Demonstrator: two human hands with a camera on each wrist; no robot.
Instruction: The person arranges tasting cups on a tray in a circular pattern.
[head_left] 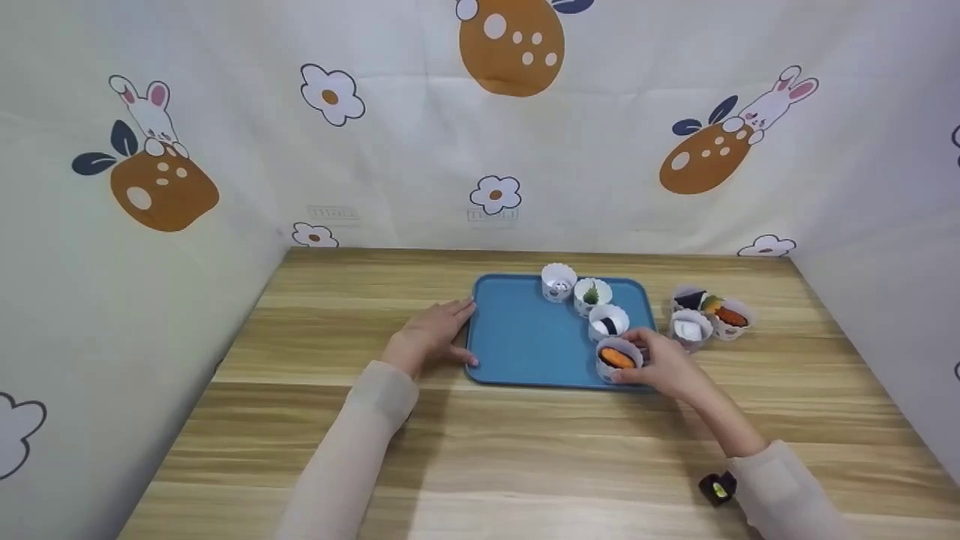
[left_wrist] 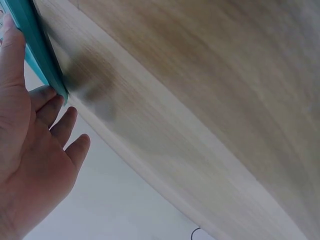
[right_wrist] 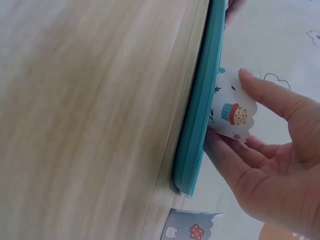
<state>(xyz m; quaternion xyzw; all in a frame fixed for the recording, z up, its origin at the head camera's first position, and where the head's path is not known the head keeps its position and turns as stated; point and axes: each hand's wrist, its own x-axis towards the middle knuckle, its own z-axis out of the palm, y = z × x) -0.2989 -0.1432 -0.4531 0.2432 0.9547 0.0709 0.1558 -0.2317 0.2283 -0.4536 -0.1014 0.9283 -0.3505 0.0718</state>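
A blue tray (head_left: 525,337) lies on the wooden table. My left hand (head_left: 439,330) rests with straight fingers against its left edge; the left wrist view shows that hand (left_wrist: 35,145) beside the teal rim (left_wrist: 37,50). My right hand (head_left: 651,360) pinches a white paper cup holding an orange piece (head_left: 617,358) at the tray's near right corner. In the right wrist view the printed cup (right_wrist: 232,112) sits between thumb and fingers (right_wrist: 225,155), just over the tray's rim (right_wrist: 200,125). Three more cups stand on the tray: one (head_left: 559,282) at the back, one with a green piece (head_left: 592,295), one with a black-and-white piece (head_left: 608,322).
Three filled paper cups (head_left: 705,315) stand on the table right of the tray. A small black object (head_left: 718,487) lies near my right sleeve. Patterned cloth walls (head_left: 150,225) close in the table at the left, back and right.
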